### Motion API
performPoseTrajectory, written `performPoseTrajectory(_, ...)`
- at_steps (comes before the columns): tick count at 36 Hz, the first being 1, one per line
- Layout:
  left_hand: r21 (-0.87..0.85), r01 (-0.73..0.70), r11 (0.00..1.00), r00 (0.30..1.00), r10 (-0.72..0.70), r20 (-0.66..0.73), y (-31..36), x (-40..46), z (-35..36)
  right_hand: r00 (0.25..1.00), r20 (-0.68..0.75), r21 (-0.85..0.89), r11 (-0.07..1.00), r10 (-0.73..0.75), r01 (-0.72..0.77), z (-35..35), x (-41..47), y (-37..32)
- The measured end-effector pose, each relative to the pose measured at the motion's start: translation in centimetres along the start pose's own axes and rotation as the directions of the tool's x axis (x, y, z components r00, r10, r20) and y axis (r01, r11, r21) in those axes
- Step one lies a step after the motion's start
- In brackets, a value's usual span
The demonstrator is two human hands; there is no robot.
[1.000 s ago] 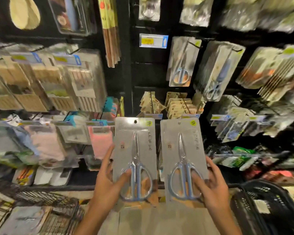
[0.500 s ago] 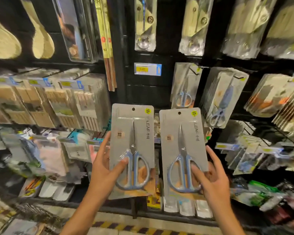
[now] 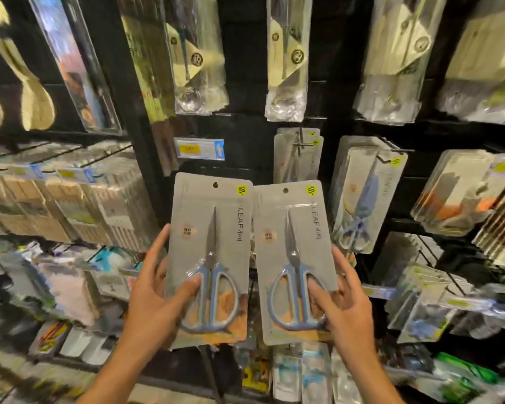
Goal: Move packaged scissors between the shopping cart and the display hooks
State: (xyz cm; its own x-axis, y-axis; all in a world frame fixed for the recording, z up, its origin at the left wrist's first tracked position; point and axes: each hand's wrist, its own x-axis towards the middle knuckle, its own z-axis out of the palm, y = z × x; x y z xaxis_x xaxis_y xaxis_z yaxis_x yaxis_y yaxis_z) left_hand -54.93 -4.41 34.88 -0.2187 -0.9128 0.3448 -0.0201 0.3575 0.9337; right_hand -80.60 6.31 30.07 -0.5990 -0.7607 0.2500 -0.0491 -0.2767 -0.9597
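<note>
Black pegboard | scissor packs hanging, blurred | left hand grips left pack | right hand grips right pack

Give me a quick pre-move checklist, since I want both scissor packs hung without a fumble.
1. Left hand grips the left pack, thumb on front: ok.
2. Right hand grips the right pack: ok.
3. Hang holes at both packs' tops uncovered: ok.
4. Hook above the right pack has room in front of the hanging scissors: ok.
5. Holes level with that hook: not ok, both packs sit below it.
6. Free hook for the left pack: cannot tell.
</note>
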Motion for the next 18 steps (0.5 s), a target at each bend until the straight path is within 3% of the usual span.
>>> performPoseTrajectory(18,-0.075,-0.112,0.991,0.991,0.117,0.070,-0.7,7.3,1.5,0.987,-0.096,-0.032,0.991,-0.129,0.127,1.1,6.5,-0.6)
